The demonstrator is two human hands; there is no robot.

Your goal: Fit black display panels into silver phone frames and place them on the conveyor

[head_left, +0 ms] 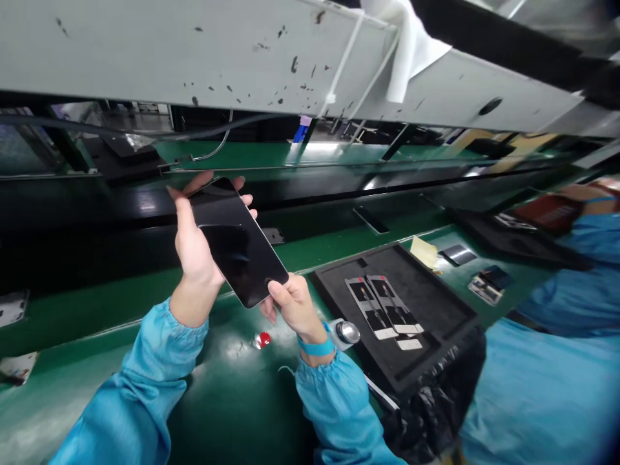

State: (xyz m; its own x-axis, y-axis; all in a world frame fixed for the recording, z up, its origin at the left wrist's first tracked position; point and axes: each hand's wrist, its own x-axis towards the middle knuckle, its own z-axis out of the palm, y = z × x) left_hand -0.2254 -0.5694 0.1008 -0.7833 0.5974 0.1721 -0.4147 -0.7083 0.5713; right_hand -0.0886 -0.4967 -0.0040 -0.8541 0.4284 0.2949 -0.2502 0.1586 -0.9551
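- Your left hand [194,248] is curled around a dark-screened phone [237,242] from underneath, thumb up along its left side and fingertips showing past the opposite edge; your right hand [295,300] pinches its near right corner, thumb on the glass. You have it above the front of the bench, screen turned up towards you, long axis slanting from far left down to near right, the far end pointing away from you.
- Overhead, a grey beam [145,51] with dark marks spans your view.
- Below your hands lies the glossy green bench [232,400].
- On your right, someone in blue sits or stands close by, a second dark tray [518,239] in front of them.
- Nearer you, a black tray [440,316] rests askew on the bench, holding two long phone panels [371,310] side by side, red marks at their far ends and pale blocks at the near ones; a small pale piece lies by those blocks.
- Against the tray's near side bunches a black plastic bag [436,400], its contents hidden from you.
- Just beside your right wrist stands a round metal-topped container [347,332].
- Smallest, a red-and-silver bit [263,340] lies below the phone.
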